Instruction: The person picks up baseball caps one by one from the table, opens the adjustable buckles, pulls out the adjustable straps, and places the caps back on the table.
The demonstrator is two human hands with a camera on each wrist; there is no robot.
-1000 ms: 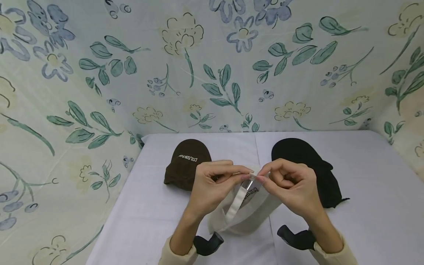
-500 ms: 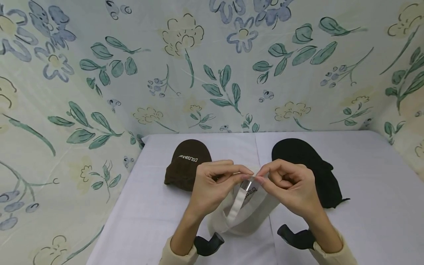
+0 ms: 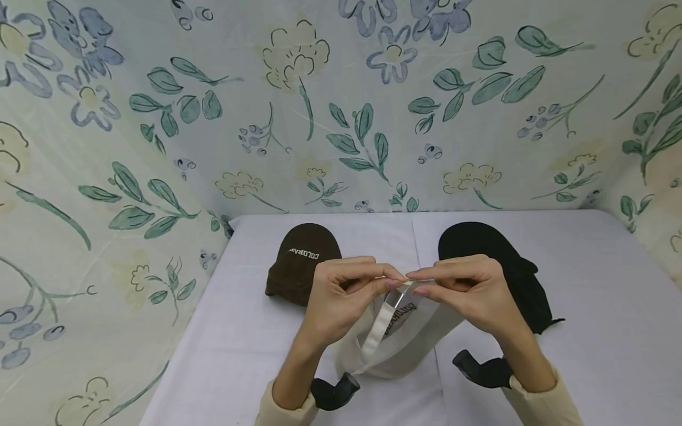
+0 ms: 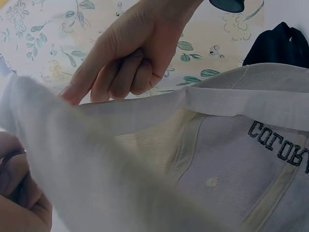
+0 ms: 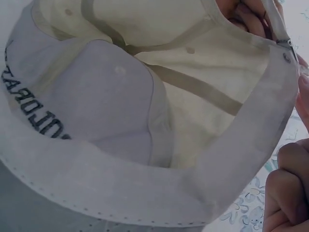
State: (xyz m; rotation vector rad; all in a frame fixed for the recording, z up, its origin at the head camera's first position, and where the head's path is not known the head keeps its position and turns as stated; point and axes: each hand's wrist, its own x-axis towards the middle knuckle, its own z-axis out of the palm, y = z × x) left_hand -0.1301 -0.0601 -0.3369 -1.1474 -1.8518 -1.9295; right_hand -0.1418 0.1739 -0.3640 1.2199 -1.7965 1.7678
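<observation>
Both hands hold up a white baseball cap (image 3: 410,355) over the table, its inside turned toward me. Reversed dark stitched lettering (image 4: 280,147) shows inside the crown. My left hand (image 3: 338,302) pinches the cap's upper edge near its back strap between thumb and forefinger. Just to the right, my right hand (image 3: 476,290) pinches the same edge with forefinger extended and thumb beneath. A small metal fastening (image 5: 285,44) shows by the fingers in the right wrist view. The left hand's fingertips are hidden behind blurred white fabric in the left wrist view.
A brown cap (image 3: 303,260) with white lettering lies behind my left hand. Beyond my right hand is a black cap (image 3: 474,239). White cloth covers the table (image 3: 602,307), and a floral curtain (image 3: 373,142) hangs behind and at the sides.
My right hand has shifted slightly right along the cap's edge, and its forefinger has straightened. The cap has spread a little to the right. My left hand stays nearly still.
</observation>
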